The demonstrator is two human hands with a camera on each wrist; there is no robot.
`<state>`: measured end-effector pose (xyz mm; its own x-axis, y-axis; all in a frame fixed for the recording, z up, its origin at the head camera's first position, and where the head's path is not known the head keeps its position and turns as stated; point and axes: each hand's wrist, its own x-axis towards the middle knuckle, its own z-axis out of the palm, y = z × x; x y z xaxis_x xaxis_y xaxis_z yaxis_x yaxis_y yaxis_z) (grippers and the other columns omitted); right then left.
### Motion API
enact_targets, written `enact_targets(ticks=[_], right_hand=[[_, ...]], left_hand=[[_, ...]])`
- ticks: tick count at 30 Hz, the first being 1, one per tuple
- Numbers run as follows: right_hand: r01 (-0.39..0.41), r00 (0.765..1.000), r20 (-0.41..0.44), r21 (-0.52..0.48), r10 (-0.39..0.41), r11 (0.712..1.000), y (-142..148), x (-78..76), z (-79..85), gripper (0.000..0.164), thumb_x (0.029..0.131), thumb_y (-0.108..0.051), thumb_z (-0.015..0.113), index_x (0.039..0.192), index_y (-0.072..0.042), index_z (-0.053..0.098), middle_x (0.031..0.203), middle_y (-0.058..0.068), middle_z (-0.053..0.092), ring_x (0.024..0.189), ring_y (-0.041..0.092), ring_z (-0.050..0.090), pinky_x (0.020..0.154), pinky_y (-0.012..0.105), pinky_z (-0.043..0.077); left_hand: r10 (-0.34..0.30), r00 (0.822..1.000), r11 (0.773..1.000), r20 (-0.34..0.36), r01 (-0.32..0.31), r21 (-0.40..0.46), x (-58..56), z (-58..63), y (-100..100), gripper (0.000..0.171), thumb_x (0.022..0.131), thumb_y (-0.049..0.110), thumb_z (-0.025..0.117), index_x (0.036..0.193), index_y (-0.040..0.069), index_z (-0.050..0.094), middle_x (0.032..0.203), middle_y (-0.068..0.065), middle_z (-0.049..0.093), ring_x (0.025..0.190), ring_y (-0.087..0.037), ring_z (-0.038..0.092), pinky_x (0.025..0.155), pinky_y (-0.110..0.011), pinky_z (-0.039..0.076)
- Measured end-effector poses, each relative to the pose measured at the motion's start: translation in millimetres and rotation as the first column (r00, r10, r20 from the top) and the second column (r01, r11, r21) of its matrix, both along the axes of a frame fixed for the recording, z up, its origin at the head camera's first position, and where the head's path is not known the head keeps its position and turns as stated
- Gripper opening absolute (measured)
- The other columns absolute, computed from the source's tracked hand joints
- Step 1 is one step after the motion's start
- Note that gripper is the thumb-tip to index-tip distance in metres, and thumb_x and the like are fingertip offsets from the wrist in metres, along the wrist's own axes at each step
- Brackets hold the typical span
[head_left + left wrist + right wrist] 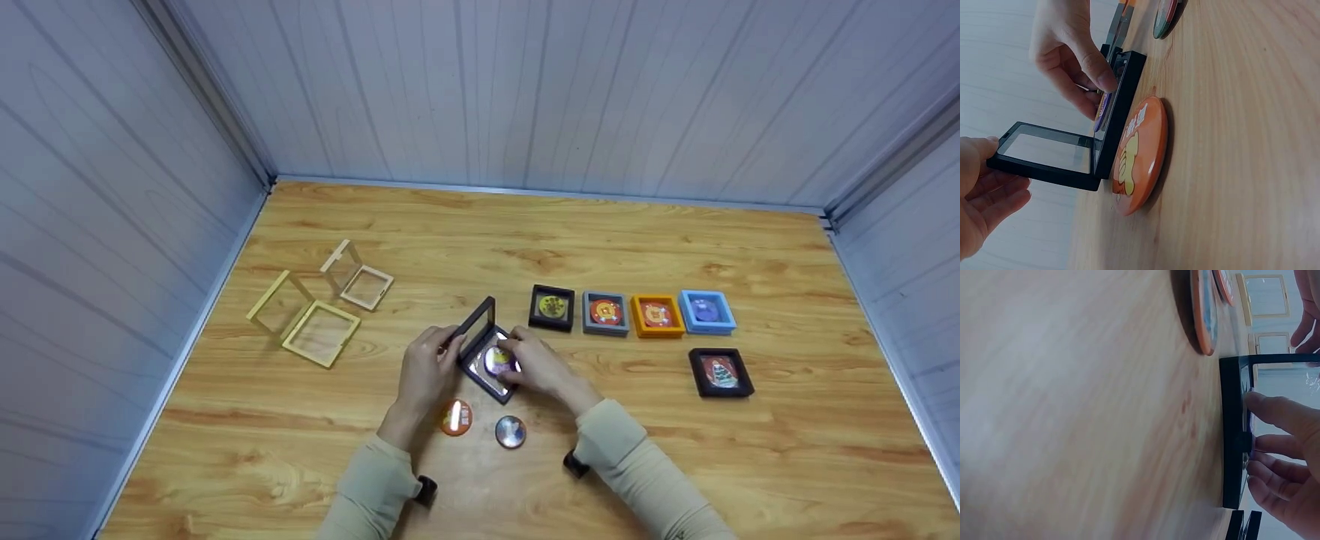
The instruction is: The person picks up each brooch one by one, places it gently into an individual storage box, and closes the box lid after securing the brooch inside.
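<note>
A black hinged display case stands open on the table between both hands, its clear-windowed lid tilted up. My left hand pinches the lid's outer edge between thumb and fingers. Inside the base lies a round purple and yellow badge, with my right hand gripping its rim by thumb and fingertips. In the right wrist view, the right thumb and fingers reach over the case's edge. An orange badge and a blue-toned badge lie on the near side of the case.
Two empty cases, yellow and pale, stand open at left. To the right, a row holds filled black, grey, orange and blue cases. Another black case lies nearer. Panels border the table.
</note>
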<state>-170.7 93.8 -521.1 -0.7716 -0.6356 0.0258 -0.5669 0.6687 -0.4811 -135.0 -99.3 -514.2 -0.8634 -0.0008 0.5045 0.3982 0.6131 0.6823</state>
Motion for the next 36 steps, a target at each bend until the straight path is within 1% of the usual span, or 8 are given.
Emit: enact_targets(ticks=[5,8,13,18,24,29,33,36], right_hand=[[0.001,0.998,-0.059,-0.022,-0.002,1.0,4.7,-1.4,-3.1,0.047,0.074,-0.027,0.071,0.11,0.001,0.059,0.093,0.007,0.05,0.078,0.016,0.048,0.068,0.031,0.044],[0.011,0.998,-0.069,-0.047,-0.015,0.999,9.3,-1.0,-5.1,0.047,0.074,-0.029,0.07,0.109,0.0,0.059,0.093,0.006,0.05,0.079,0.017,0.05,0.069,0.032,0.045],[0.034,0.999,-0.036,-0.118,-0.038,0.992,20.7,0.2,-7.5,0.048,0.072,-0.026,0.072,0.11,0.0,0.058,0.095,0.006,0.051,0.081,0.017,0.052,0.073,0.033,0.045],[0.067,0.997,0.041,-0.172,-0.06,0.983,33.8,0.0,-10.3,0.049,0.069,-0.018,0.075,0.111,0.001,0.057,0.098,0.008,0.052,0.087,0.02,0.052,0.081,0.035,0.044],[0.143,0.985,0.118,-0.181,-0.123,0.973,44.8,-0.5,-12.9,0.051,0.067,-0.016,0.076,0.11,0.005,0.057,0.097,0.009,0.054,0.088,0.023,0.053,0.081,0.036,0.044],[0.162,0.981,0.133,-0.165,-0.141,0.973,48.8,-1.3,-15.0,0.046,0.069,-0.017,0.075,0.108,0.003,0.06,0.097,0.009,0.055,0.087,0.022,0.054,0.08,0.036,0.045],[0.136,0.987,0.11,-0.176,-0.118,0.975,49.4,-2.4,-15.6,0.038,0.07,-0.016,0.074,0.103,0.001,0.064,0.091,0.008,0.055,0.082,0.021,0.053,0.073,0.034,0.045],[0.116,0.99,0.098,-0.185,-0.099,0.976,48.8,-3.5,-15.9,0.033,0.071,-0.015,0.073,0.099,0.0,0.066,0.087,0.007,0.054,0.079,0.021,0.052,0.071,0.034,0.044]], left_hand=[[-0.005,1.0,1.0,0.013,0.005,0.002,-0.2,-0.3,0.0,0.015,0.083,0.012,0.061,0.091,0.0,0.067,0.078,-0.004,0.063,0.068,-0.011,0.058,0.061,-0.025,0.048],[-0.007,1.0,1.0,0.013,0.007,-0.001,-0.5,-0.4,0.1,0.015,0.084,0.012,0.061,0.091,0.0,0.067,0.078,-0.004,0.063,0.068,-0.011,0.058,0.061,-0.024,0.048],[-0.007,1.0,1.0,0.006,0.007,-0.002,-0.3,-0.5,0.3,0.015,0.084,0.012,0.061,0.091,0.001,0.067,0.078,-0.003,0.063,0.067,-0.011,0.057,0.059,-0.024,0.048],[-0.005,1.0,1.0,0.001,0.005,0.001,0.0,-0.7,0.5,0.014,0.083,0.012,0.061,0.091,0.001,0.067,0.077,-0.003,0.062,0.066,-0.012,0.057,0.059,-0.024,0.047],[0.001,1.0,1.0,-0.001,-0.001,0.002,0.1,0.0,1.0,0.014,0.082,0.011,0.062,0.09,0.001,0.067,0.077,-0.003,0.062,0.066,-0.011,0.057,0.059,-0.024,0.047],[0.006,1.0,1.0,0.009,-0.006,0.012,0.8,0.0,1.9,0.014,0.082,0.012,0.063,0.09,0.001,0.067,0.077,-0.003,0.063,0.066,-0.011,0.056,0.059,-0.024,0.047],[0.003,1.0,1.0,-0.003,-0.003,0.011,1.0,-1.4,2.0,0.013,0.082,0.012,0.063,0.09,0.002,0.067,0.077,-0.002,0.062,0.066,-0.011,0.056,0.059,-0.024,0.047],[-0.003,1.0,1.0,-0.014,0.003,0.009,1.4,-2.3,2.0,0.013,0.081,0.011,0.063,0.09,0.002,0.067,0.077,-0.002,0.062,0.066,-0.011,0.057,0.059,-0.023,0.047]])
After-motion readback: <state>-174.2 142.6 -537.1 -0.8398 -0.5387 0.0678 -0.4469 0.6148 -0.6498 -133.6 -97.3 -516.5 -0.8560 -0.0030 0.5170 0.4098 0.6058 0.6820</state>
